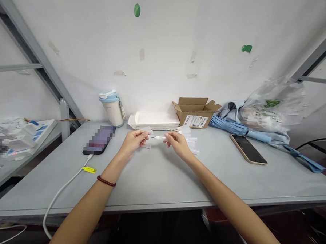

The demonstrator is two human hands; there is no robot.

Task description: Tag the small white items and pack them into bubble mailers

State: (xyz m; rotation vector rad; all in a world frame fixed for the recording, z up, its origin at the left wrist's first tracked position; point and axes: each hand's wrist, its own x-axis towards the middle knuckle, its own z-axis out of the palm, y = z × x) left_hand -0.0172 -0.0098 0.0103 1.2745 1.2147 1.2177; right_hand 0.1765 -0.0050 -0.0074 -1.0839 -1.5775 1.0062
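My left hand (136, 140) is closed in a pinch, thumb against fingers. What sits in that pinch is too small to make out. Facing it, my right hand (177, 142) grips a slim white pen-like tube (160, 137) between thumb and fingertips. The tube lies level, and its thin dark tip points at the left fingertips. Below the left fingers rests a clear plastic tube (147, 145). Several more clear plastic tubes (195, 152) lie on the table just beyond and beside the right hand, partly hidden by it.
A stack of white padded envelopes (156, 120) and an open cardboard box (194, 112) stand along the wall. To the left are a tumbler (113, 108) and a charging phone (99, 140). A second phone (248, 149), a folded blue umbrella (241, 129) and a plastic bag (275, 106) lie right.
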